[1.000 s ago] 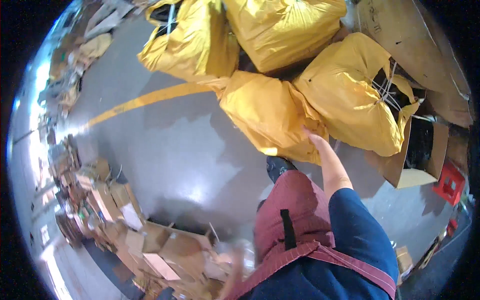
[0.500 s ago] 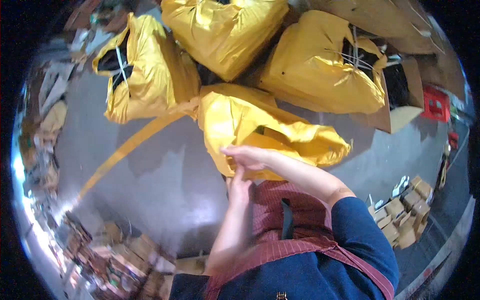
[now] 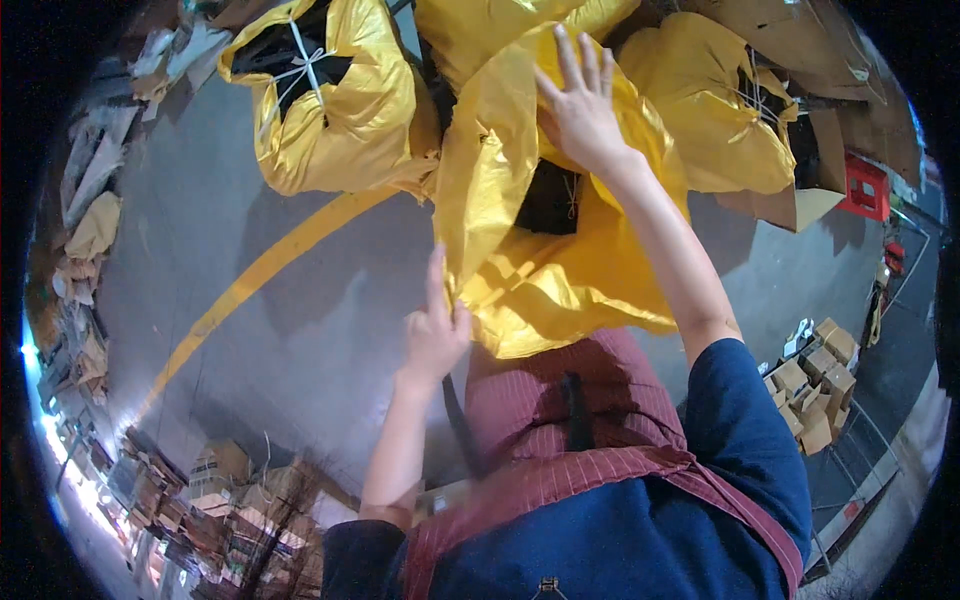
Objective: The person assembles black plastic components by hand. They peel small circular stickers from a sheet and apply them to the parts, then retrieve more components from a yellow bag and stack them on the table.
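A yellow woven sack (image 3: 485,190) stands right in front of me with its mouth spread wide, and something dark shows deep inside it. At its near left edge is my left hand (image 3: 435,335), its index finger stretched along the side and the other fingers closed on the rim. My right hand (image 3: 585,115) lies against the far inner side of the mouth, fingers spread apart and not wrapped round the fabric. Part of that far rim is hidden behind the right hand.
A tied yellow sack (image 3: 350,120) stands at far left, another (image 3: 710,110) at far right, and a third (image 3: 480,35) behind. Beside the right one are an open carton (image 3: 825,165) and a red crate (image 3: 866,188). Cardboard boxes (image 3: 815,385) lie at right, more cartons (image 3: 220,470) at lower left.
My right hand has moved up and away from my left, to the far side of the sack. The sack's mouth, folded over before, now gapes upward. My left hand has shifted slightly left.
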### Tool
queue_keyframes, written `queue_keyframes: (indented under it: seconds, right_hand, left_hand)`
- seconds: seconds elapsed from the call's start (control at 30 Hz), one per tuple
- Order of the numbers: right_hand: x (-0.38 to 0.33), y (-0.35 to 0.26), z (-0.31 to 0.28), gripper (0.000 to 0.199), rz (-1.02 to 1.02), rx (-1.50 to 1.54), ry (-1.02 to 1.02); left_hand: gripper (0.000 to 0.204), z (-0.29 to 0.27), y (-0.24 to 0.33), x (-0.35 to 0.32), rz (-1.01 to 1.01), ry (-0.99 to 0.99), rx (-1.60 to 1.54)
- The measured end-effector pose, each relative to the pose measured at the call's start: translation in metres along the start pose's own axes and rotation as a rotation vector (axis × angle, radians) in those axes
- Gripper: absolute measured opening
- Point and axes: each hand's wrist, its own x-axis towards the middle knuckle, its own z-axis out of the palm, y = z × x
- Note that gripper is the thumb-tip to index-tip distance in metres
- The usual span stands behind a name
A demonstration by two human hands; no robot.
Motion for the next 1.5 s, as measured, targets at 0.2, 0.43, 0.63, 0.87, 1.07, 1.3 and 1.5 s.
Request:
queue_keyframes:
  seconds: [0.2, 0.43, 0.63, 0.87, 1.07, 1.3, 1.5]
  right_hand:
    - [-0.019, -0.042, 0.025, 0.019, 0.266, 0.688, -0.019]
    - [-0.163, -0.034, 0.323, 0.043, 0.112, 0.654, -1.164]
    - [-0.135, 0.048, 0.408, 0.052, 0.03, 0.196, -1.166]
    - [-0.138, 0.09, 0.44, 0.057, 0.095, 0.213, -1.049]
    - [-0.157, 0.06, 0.402, 0.062, 0.082, 0.352, -0.924]
    - [-0.169, 0.018, 0.365, 0.067, 0.078, 0.409, -0.958]
    - [-0.157, 0.004, 0.352, 0.072, 0.016, 0.374, -1.077]
  left_hand:
    - [0.075, 0.015, 0.007, 0.016, -0.018, -0.003, -0.134]
    - [0.063, 0.041, 0.011, 0.022, -0.107, 0.127, -0.442]
    - [0.071, 0.071, 0.015, 0.033, -0.307, 0.442, -0.634]
    - [0.054, 0.093, -0.004, 0.042, 0.064, 0.595, 0.465]
    - [0.037, 0.096, 0.008, 0.042, 0.033, 0.508, 0.572]
    - [0.052, 0.084, 0.044, 0.073, -0.565, 0.703, -0.558]
    - [0.05, 0.055, 0.058, 0.058, -0.418, 0.481, -0.337]
